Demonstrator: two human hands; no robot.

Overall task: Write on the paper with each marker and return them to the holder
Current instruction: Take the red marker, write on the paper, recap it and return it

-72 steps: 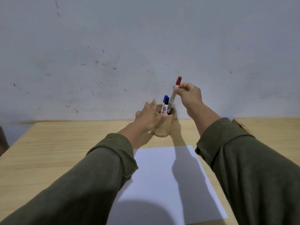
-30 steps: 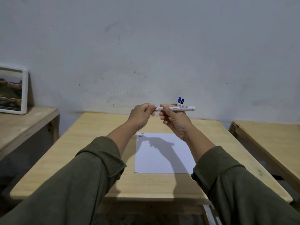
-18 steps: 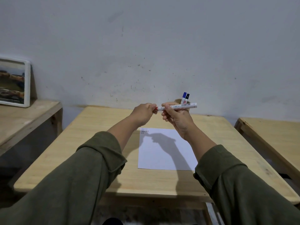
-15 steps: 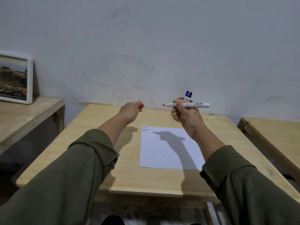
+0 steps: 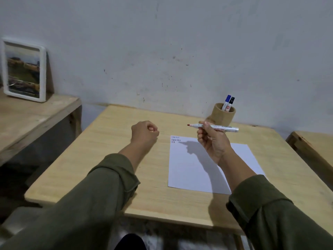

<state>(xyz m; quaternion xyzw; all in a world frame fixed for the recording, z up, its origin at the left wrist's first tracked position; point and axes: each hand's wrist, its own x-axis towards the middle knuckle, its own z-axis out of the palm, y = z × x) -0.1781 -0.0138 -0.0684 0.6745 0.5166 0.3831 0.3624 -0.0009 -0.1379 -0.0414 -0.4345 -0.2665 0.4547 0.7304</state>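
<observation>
Right hand (image 5: 212,141): pinching uncapped red-tipped white marker (image 5: 216,126), level above white paper sheet (image 5: 198,170).
Left hand (image 5: 145,131): fist closed; contents unclear.

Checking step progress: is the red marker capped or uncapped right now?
Uncapped. The red marker in the right hand shows its bare red tip pointing left. The left hand is a closed fist; cannot tell if it holds the cap.
</observation>
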